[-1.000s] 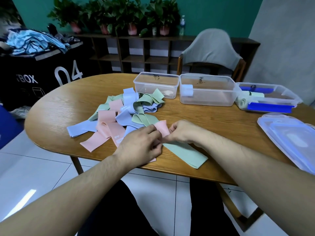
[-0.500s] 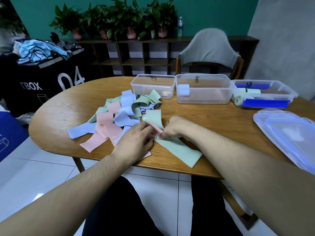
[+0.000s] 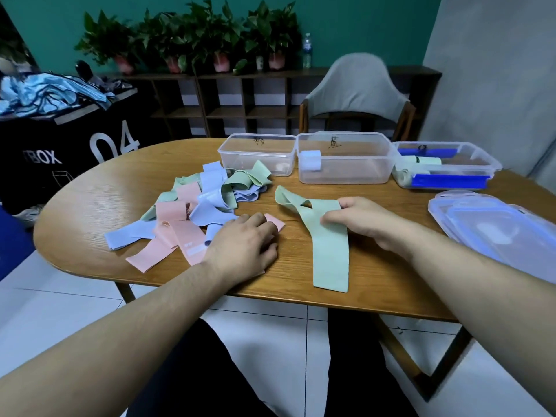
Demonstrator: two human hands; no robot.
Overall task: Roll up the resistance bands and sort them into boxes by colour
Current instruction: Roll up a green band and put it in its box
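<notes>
grained wood table, clear plastic boxes

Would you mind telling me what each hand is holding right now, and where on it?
The right hand pinches the green resistance band partway along its length. The left hand holds nothing; it rests flat on a pink band.

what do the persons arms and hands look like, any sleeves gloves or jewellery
Both forearms are bare right up to the frame edge, with no sleeve in view. The left hand and right hand wear no gloves. No ring, watch or wristband shows on the visible sides of the fingers and wrists.
</notes>
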